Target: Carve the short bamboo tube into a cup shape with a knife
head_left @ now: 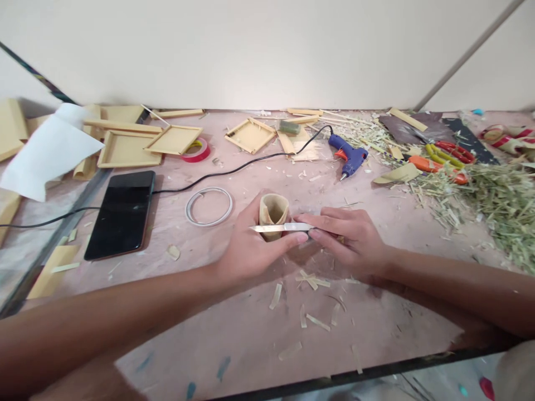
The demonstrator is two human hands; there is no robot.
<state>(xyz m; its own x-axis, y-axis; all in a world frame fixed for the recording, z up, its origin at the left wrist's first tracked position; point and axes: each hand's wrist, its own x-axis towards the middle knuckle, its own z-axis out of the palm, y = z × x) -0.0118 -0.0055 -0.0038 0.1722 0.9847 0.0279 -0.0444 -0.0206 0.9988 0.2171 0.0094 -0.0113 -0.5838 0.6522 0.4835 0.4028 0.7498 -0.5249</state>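
Note:
Near the middle of the table, my left hand [246,245] wraps round a tan, hollow tube [273,205] whose uneven open end faces up. My right hand [349,234] pinches the handle of a craft knife [273,228]. Its blade points left and lies across the near side of the tube's rim. The left thumb reaches over to the knife handle, close to the right fingertips. Most of the tube's lower part is hidden behind the left hand. Thin pale shavings [311,280] are scattered on the table just in front of both hands.
A blue glue gun [351,156] lies behind on the right, its cord running left. Pliers [449,153] and a heap of straw [497,200] are at the right. At left are a phone [121,214], tape ring [209,206] and wooden frames [131,148].

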